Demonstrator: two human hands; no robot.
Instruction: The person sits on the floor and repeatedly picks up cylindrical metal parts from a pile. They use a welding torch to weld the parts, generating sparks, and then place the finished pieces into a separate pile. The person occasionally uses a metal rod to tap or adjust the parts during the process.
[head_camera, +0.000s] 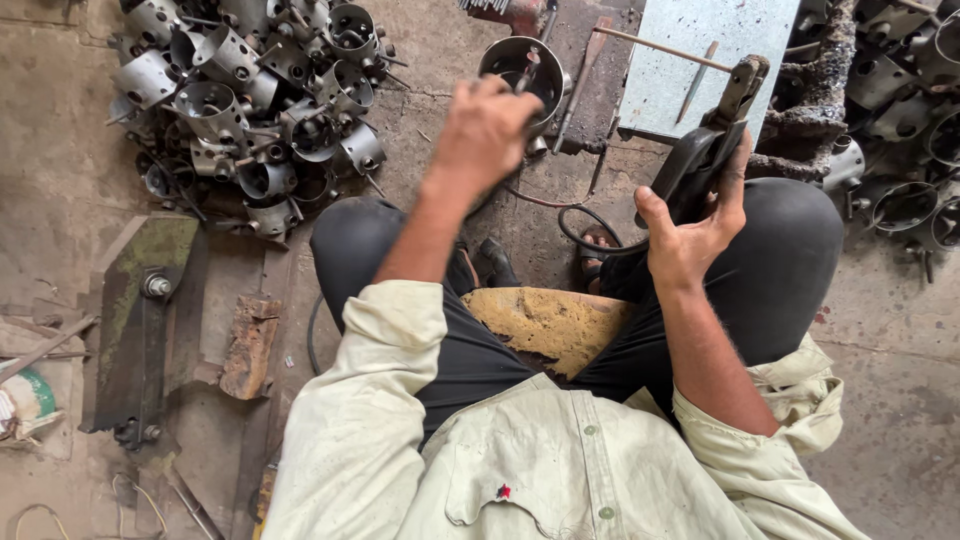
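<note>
Two hands are working at a welding step: the left hand (485, 130) is closing around a slim tool, pressing its tip on a ring (520, 72) at twelve o'clock, while the right hand (695, 225) is gripping a black shield (700, 160) at two o'clock. Next, judging by this, the shield needs raising before striking. Finished rings (250, 110) are piling at ten o'clock.

Both hands (484, 130) (693, 232) forward, apparently gripping.

Stained concrete floor (60, 180), daylit
</note>
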